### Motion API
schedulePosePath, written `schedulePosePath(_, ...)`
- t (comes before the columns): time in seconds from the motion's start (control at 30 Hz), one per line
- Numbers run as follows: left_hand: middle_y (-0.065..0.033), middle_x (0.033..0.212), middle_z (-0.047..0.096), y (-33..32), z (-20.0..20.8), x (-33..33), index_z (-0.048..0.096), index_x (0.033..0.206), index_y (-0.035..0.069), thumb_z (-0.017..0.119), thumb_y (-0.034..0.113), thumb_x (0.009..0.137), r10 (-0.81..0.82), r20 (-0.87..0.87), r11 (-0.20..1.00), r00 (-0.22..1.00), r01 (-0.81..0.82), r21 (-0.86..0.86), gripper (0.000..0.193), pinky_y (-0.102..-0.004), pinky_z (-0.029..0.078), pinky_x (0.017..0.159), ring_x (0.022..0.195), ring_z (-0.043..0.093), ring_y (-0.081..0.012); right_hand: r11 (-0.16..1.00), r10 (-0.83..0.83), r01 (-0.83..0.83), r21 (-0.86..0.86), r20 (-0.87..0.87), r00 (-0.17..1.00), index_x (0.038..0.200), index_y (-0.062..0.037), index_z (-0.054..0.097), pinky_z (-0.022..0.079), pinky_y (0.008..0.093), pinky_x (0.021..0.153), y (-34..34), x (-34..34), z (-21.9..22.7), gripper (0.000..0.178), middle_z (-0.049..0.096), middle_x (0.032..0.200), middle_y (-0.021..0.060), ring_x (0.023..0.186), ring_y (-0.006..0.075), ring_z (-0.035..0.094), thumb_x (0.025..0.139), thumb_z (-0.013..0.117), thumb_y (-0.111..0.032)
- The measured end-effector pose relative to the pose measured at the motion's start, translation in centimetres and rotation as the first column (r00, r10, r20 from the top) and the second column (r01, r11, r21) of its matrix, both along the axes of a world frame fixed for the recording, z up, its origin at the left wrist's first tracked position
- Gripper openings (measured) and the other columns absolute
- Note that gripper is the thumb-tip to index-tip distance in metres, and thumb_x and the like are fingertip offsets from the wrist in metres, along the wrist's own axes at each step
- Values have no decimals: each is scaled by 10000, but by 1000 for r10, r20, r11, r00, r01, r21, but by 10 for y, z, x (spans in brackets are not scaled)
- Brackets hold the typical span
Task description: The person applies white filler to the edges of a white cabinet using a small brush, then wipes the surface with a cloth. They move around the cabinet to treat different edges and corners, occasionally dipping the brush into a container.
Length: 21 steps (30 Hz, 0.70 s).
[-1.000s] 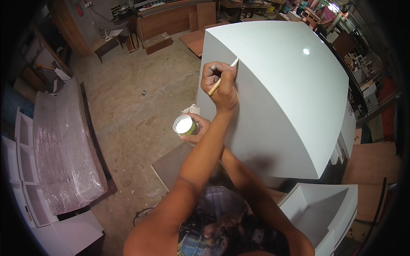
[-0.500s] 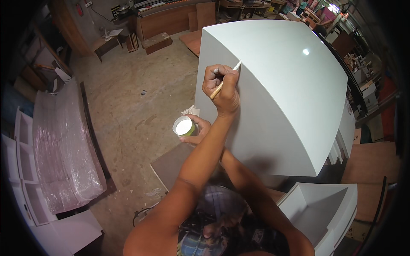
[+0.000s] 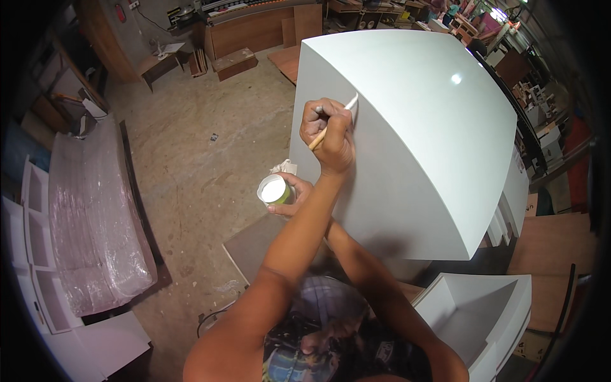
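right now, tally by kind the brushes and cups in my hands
Slim paintbrush with pale wooden handle and white tip, in left hand: 1
Round white-and-green cup, in right hand: 1
Total: 2

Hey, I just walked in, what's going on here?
Someone's forearms are crossed in front of a big white box. The left hand grips a thin brush, its white tip close to the box's upper edge; whether it touches is hard to tell. The right hand holds a small cup of white liquid, left of the box.
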State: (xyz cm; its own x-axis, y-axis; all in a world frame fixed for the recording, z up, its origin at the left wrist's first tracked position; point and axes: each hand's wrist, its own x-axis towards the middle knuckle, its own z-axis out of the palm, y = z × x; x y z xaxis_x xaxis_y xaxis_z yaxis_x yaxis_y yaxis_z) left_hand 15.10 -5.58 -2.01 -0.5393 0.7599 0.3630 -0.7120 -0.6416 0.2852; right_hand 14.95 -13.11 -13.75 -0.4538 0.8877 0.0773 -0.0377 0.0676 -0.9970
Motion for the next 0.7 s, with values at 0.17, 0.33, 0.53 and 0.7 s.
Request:
schedulePosePath(0.17,-57,719,531,-3,10,6,491,809,55,578,-70,794,39,28,996,999,-36,-86,153,-255,389,539,574,445,-110,1000,12,-12,-13,24,1000,1359,-12,508,402,322,1023,0,2,3,795,619,1188,78,1149,163,547,687,886,-208)
schedulePosePath(0.33,-58,731,554,-2,13,12,499,825,57,590,-68,808,77,-24,989,997,-79,-124,155,-248,401,543,577,461,-106,999,-15,14,36,19,1000,1330,-2,542,401,318,1032,1,6,5,735,645,1162,61,1137,150,563,699,873,-184)
schedulePosePath(0.53,-57,725,554,3,4,12,502,813,49,585,-72,801,152,-116,984,982,-162,-80,147,-227,378,530,574,442,-87,1000,-4,4,-4,28,1000,1328,-5,545,409,320,1025,-4,5,9,732,646,1156,58,1126,151,571,699,873,-184)
schedulePosePath(0.7,-62,720,550,-3,7,11,500,799,41,578,-66,791,152,-135,984,979,-162,-67,132,-217,367,520,567,425,-81,1000,-16,16,-4,19,1000,1329,-6,544,420,318,1011,-6,6,9,733,647,1150,58,1118,150,574,700,874,-188)
